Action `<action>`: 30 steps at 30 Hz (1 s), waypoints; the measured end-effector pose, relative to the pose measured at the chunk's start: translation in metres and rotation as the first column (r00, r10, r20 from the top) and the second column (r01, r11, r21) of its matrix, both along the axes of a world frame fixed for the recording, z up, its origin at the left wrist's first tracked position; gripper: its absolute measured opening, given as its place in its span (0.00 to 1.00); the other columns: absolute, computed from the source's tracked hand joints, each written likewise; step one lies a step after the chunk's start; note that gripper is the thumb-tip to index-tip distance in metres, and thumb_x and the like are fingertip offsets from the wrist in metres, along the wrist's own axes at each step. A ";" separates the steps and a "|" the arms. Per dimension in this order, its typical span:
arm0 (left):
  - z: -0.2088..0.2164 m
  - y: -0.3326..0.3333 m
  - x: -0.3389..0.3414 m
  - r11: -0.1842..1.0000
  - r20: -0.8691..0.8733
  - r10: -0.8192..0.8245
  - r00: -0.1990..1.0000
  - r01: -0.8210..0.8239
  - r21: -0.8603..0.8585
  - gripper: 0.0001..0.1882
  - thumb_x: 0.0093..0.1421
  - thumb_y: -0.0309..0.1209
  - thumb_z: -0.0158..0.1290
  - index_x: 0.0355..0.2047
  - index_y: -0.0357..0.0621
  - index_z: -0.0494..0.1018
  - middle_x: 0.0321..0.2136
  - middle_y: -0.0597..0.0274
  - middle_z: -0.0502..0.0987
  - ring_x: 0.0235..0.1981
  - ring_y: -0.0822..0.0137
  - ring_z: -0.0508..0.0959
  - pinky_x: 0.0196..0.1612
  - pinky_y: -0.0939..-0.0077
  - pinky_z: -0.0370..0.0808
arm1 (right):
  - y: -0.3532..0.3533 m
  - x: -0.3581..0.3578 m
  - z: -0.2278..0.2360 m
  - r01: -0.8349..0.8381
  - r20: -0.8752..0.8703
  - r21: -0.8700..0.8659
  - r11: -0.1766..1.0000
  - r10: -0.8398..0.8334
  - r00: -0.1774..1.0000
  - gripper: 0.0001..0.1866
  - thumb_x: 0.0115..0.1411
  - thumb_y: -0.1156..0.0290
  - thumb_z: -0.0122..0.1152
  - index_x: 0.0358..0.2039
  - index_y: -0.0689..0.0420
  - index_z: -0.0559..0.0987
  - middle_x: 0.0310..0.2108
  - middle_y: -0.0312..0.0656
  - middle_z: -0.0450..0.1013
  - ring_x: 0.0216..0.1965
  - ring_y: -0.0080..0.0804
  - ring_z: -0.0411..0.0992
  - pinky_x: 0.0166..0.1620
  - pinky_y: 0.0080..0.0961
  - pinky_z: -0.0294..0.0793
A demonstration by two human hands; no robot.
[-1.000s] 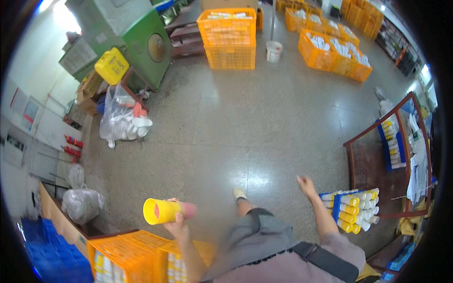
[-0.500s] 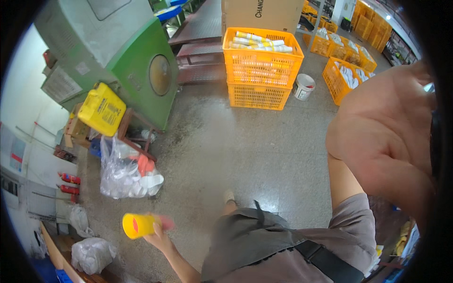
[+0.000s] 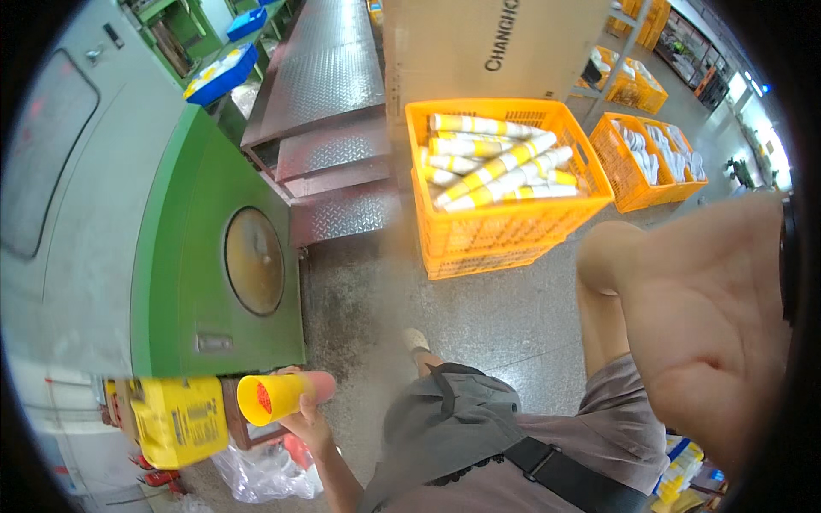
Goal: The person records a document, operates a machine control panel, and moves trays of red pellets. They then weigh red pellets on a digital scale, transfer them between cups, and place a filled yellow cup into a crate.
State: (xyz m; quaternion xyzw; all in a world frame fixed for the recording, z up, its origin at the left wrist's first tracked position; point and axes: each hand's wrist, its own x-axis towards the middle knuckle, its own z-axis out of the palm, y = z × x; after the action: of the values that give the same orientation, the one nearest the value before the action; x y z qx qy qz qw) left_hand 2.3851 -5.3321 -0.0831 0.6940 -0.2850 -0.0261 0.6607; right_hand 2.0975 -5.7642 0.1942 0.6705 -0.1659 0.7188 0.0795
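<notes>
My left hand [image 3: 310, 419], low and left of centre, is closed around a tapered yellow cup [image 3: 278, 398]. Its wide round mouth faces left, showing red inside, and a pink section sticks out on the right of my fingers. Whether that is one piece or nested cups I cannot make out. My bent right arm [image 3: 710, 316] fills the right side, close to the camera, with a black band at the edge; the right hand itself is out of sight.
Ahead stand stacked orange crates [image 3: 513, 227] filled with yellow-and-white tapered tubes [image 3: 500, 167], before a cardboard box [image 3: 492, 56]. A green machine [image 3: 197, 282] stands left, beside metal steps [image 3: 342, 214]. A yellow jerrycan [image 3: 184, 419] and plastic bag [image 3: 261, 470] lie lower left.
The view has shifted forward, so the crates and green machine look nearer and larger. My left hand still holds the cup, now slightly higher and further right in view.
</notes>
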 end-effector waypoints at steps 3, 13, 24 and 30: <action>0.006 -0.059 0.082 0.991 -0.026 0.129 0.991 -0.129 0.023 0.32 0.65 0.44 0.56 0.58 0.30 0.62 0.51 0.49 0.72 0.51 0.55 0.73 0.58 0.60 0.69 | -0.045 0.151 -0.001 -0.347 -0.056 -0.098 0.933 0.343 0.938 0.20 0.58 0.76 0.63 0.52 0.59 0.76 0.48 0.47 0.76 0.48 0.44 0.75 0.49 0.34 0.74; 0.018 -0.418 0.518 0.946 -0.716 0.005 0.698 -0.235 -0.224 0.29 0.61 0.36 0.60 0.58 0.36 0.64 0.52 0.52 0.72 0.53 0.60 0.74 0.60 0.62 0.69 | -0.296 0.688 -0.131 -0.566 -0.265 0.534 0.628 0.760 0.593 0.15 0.60 0.82 0.62 0.48 0.61 0.78 0.44 0.45 0.78 0.42 0.39 0.78 0.45 0.31 0.78; 0.203 -0.866 0.781 0.819 -0.033 -0.560 0.828 0.547 -0.171 0.38 0.60 0.47 0.63 0.61 0.38 0.60 0.50 0.52 0.72 0.52 0.57 0.74 0.59 0.57 0.70 | -0.547 0.841 -0.048 -0.071 -0.250 0.872 0.485 0.564 0.787 0.14 0.59 0.81 0.63 0.47 0.61 0.80 0.43 0.45 0.79 0.44 0.36 0.79 0.47 0.30 0.77; 0.254 -1.014 0.866 0.845 -0.553 -0.532 0.641 0.444 -0.298 0.38 0.60 0.42 0.62 0.63 0.39 0.58 0.51 0.52 0.71 0.52 0.57 0.74 0.59 0.59 0.71 | -0.743 0.897 0.001 0.129 -0.284 0.862 0.491 0.257 0.924 0.09 0.60 0.85 0.53 0.38 0.62 0.79 0.36 0.42 0.79 0.36 0.31 0.77 0.42 0.26 0.75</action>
State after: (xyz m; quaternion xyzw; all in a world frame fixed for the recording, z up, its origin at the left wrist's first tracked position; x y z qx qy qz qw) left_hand 3.2509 -6.3466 0.1709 0.4970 -0.2314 -0.4092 0.7294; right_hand 2.9940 -6.5073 0.1955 0.7483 -0.4607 0.3963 -0.2660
